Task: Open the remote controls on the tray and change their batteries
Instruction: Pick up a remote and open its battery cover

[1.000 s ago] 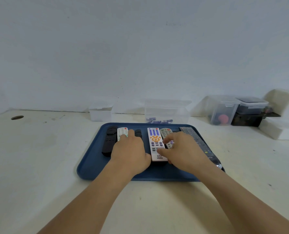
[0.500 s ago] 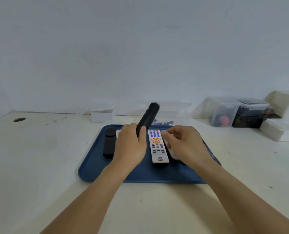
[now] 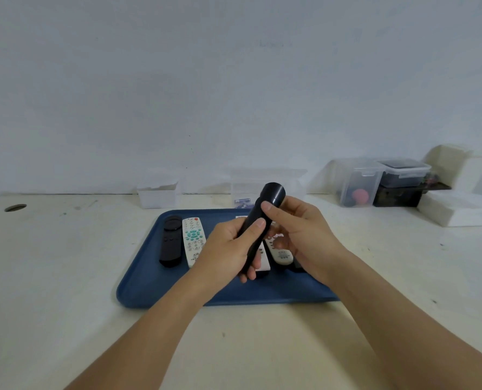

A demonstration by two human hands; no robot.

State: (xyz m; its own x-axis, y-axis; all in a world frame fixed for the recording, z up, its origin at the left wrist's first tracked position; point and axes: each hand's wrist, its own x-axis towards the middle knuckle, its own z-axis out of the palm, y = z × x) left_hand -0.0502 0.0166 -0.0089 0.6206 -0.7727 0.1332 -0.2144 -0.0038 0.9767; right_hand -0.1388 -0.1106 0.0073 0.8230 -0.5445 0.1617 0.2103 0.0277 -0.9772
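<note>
A white tub (image 3: 157, 194) and clear lidded boxes (image 3: 359, 182) line the wall.

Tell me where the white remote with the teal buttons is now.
In the head view, the white remote with teal buttons lies on the left part of the blue tray, beside the black remote and left of the left hand.

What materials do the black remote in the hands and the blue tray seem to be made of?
Black remote: probably plastic, smooth with a dull sheen along its rounded back. Blue tray: likely moulded plastic, matte, with a rounded raised rim and even colour.
</note>
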